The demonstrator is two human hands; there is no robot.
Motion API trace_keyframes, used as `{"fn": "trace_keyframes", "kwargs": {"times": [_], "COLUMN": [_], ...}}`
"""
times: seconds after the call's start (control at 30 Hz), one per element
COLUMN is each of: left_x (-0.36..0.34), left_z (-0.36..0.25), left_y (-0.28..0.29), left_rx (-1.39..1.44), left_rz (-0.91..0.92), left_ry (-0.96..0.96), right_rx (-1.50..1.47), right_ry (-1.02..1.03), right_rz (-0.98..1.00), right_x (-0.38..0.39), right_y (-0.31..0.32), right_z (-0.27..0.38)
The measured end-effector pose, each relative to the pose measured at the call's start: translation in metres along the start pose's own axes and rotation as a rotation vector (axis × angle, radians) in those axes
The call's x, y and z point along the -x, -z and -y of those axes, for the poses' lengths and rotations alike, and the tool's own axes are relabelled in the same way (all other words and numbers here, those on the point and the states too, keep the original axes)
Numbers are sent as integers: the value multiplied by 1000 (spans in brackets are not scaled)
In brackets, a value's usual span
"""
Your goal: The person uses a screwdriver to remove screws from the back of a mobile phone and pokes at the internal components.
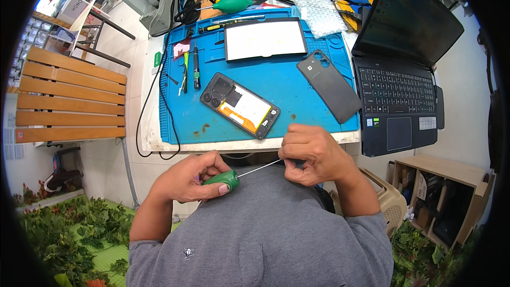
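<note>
In front of my chest, my left hand [195, 176] is wrapped round a small green bottle-like container [226, 180], thumb along its side. A thin, straight white strand or stick [259, 168] runs from its end up to my right hand [313, 154]. There my fingers pinch its far end; I cannot tell what it is made of. Beyond my hands, an opened smartphone [240, 104] lies tilted on the blue work mat [188, 122], its white battery and orange flex cable exposed. To its right rests a dark phone back cover [329, 86].
A bright white panel [265, 39], a pen-like screwdriver [196, 68] and a green air blower [232, 4] lie farther back. An open laptop [401, 85] stands at the right. A black cable [154, 82] hangs over the table's left edge. Bubble wrap [317, 8] is behind.
</note>
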State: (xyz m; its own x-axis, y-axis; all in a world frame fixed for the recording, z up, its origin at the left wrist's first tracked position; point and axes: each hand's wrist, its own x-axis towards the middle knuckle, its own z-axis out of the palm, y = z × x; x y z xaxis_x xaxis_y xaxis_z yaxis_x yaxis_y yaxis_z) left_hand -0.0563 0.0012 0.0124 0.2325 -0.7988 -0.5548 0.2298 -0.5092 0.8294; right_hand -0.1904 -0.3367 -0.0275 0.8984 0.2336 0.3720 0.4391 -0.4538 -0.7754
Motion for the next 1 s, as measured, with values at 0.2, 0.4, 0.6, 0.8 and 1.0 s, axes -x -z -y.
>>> {"fn": "trace_keyframes", "kwargs": {"times": [0.2, 0.4, 0.6, 0.8, 1.0], "left_x": [-1, 19, -29, -41, -43], "left_z": [-5, 0, -3, -4, -7], "left_y": [1, 15, -3, -15, -18], "left_rx": [-139, -52, -31, -25, -29], "left_rz": [-12, -155, -445, -483, -471], "left_ry": [-14, -32, -108, -82, -82], "right_rx": [72, 169, 177, 453, 509], "right_ry": [-41, -122, -152, -164, -187], "right_rz": [-73, -327, -261, -299, -218], "right_x": [6, 19, 0, -8, -7], "right_y": [-4, 29, -5, -27, -30], "right_z": [1, -16, -25, -23, -26]}}
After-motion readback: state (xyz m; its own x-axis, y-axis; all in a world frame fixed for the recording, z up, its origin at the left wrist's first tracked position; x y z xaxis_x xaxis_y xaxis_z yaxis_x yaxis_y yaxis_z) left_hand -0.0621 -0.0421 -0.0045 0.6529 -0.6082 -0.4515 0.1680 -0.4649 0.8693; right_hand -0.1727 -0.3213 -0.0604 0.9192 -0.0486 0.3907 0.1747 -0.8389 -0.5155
